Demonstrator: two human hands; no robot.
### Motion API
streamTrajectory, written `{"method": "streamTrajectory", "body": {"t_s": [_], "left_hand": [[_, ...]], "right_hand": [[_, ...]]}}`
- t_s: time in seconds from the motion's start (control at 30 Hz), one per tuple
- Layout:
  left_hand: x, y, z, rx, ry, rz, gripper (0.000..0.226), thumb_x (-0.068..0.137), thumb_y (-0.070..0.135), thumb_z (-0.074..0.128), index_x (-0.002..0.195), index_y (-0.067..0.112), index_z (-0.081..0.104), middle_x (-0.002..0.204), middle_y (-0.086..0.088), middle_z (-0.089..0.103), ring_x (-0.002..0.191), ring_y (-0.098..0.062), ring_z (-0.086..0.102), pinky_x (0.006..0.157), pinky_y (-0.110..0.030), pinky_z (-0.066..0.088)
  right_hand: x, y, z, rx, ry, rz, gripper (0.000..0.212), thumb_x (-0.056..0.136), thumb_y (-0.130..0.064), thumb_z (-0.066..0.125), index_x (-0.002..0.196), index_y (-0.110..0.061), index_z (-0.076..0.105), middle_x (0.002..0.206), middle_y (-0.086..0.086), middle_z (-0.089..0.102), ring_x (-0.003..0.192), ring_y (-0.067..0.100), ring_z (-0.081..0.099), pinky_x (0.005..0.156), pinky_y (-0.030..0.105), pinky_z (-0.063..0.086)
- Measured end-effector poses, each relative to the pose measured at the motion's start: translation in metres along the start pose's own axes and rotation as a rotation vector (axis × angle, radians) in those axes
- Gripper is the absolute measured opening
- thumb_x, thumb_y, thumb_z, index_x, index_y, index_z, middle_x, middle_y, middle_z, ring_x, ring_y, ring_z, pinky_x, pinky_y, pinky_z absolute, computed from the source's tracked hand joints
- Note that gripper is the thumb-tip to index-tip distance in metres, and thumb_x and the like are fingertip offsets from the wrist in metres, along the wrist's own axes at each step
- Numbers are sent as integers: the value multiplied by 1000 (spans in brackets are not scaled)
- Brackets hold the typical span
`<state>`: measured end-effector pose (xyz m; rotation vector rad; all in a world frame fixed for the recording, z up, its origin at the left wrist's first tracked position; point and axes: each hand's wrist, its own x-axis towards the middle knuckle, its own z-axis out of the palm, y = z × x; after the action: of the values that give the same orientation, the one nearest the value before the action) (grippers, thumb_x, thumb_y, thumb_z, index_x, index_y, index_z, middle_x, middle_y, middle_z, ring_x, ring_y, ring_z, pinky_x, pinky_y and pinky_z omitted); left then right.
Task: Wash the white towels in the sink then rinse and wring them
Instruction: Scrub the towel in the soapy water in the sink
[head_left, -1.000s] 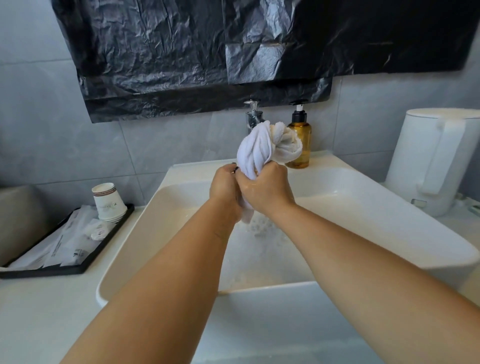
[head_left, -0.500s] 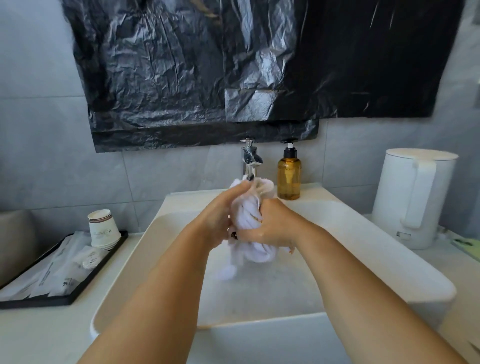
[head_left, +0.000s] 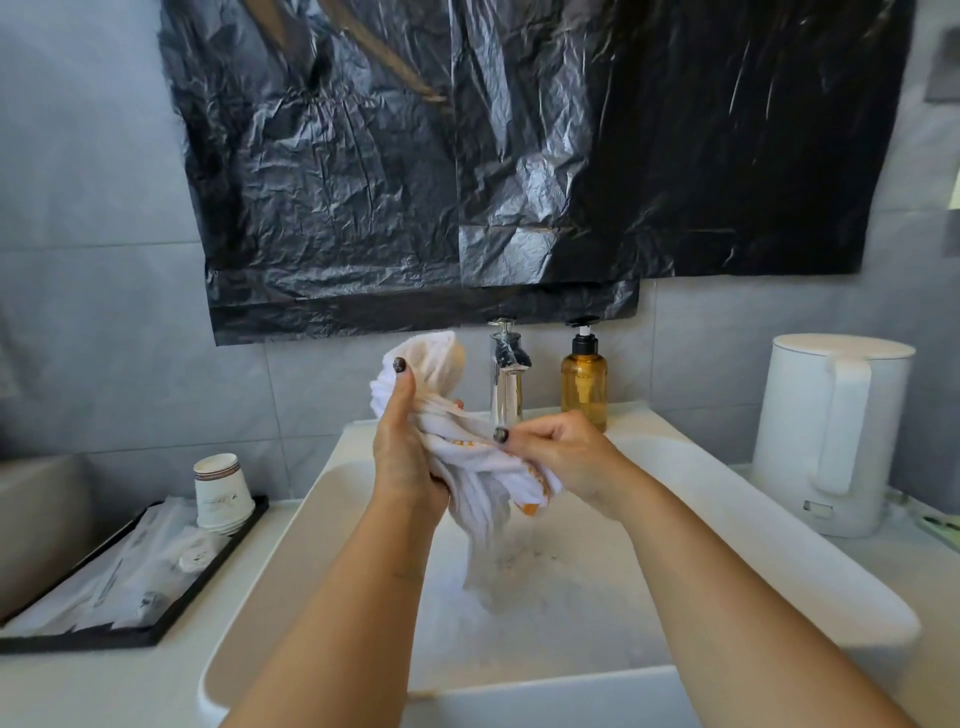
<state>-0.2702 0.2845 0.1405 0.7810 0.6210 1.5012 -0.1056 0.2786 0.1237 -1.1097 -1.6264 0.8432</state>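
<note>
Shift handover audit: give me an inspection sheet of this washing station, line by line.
Surface: white countertop around a white basin sink; suds in the basin.
Job's things: one white towel, twisted, with orange marks, held over the sink; its lower end hangs toward the suds.
Clutter: black tray with wrapped packets and stacked paper cups at left; amber pump bottle beside the chrome faucet; white kettle at right.
Grippers: left hand grips the towel's upper part; right hand grips it beside the left.
Cables: nothing seen.
Surroundings: grey tiled wall; black plastic sheet hung above the faucet.
</note>
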Motion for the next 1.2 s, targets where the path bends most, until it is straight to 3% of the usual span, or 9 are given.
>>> {"method": "streamTrajectory", "body": {"t_s": [0.07,0.17,0.5,0.57,0.67,0.73,0.87,1.07,1.2], "left_hand": [[-1,0,-2,71,-45,77,80,60,62,80,118,10,66,110,-18,71,105,-36,68,95,-50,54],[-8,5,-13,422,-104,227,56,64,45,82,111,18,68,103,-6,76,99,-26,72,86,-43,59],[-33,37,-55,1601,14,107,54,79,65,67,64,15,53,62,3,51,57,-12,46,51,-23,31],[-38,36,-46,2023,-127,15,54,89,68,49,93,18,68,86,-5,61,77,-18,57,64,-24,38],[-43,29,-24,2321,-137,61,66,86,70,51,126,18,50,124,-4,57,113,-23,56,81,-30,40],[-35,26,-10,2205,-163,231,68,81,63,63,128,19,42,128,0,55,119,-24,54,88,-35,45],[3,16,-6,1238,-571,112,43,77,39,72,113,15,65,113,-10,71,105,-25,66,93,-45,53],[35,10,-11,812,-192,519,38,88,40,65,68,12,48,54,10,40,51,-10,34,48,-27,26],[32,7,-1,664,-102,381,45,103,45,43,68,17,44,56,6,43,50,-12,39,50,-26,29]], "right_hand": [[2,1,-2,2,238,-57,33,96,-28,58,71,-8,55,62,4,34,58,13,34,53,26,26],[4,1,-9,75,484,-138,43,100,-26,52,61,-16,36,52,-8,26,46,3,24,46,18,18],[7,5,11,-152,634,-435,40,97,-15,57,60,-25,44,54,-9,39,51,4,41,47,13,29],[8,7,15,-223,675,-540,34,98,-20,56,64,-14,51,55,-4,44,54,9,41,48,15,28],[10,-3,29,-402,692,-707,38,100,-37,45,81,-9,62,70,-5,58,62,7,48,53,23,40],[15,-17,31,-509,705,-813,45,101,-43,38,85,-9,63,74,-1,62,63,14,54,52,29,44],[40,-52,8,-546,766,-877,41,100,-39,42,83,-8,62,77,6,63,68,28,59,59,40,45],[62,-61,-44,-662,826,-680,46,95,-47,44,66,-13,52,57,3,53,58,33,47,52,39,37],[48,-39,1,-345,868,-462,52,96,-37,51,54,-24,23,44,-4,30,48,13,29,53,34,22]]}}
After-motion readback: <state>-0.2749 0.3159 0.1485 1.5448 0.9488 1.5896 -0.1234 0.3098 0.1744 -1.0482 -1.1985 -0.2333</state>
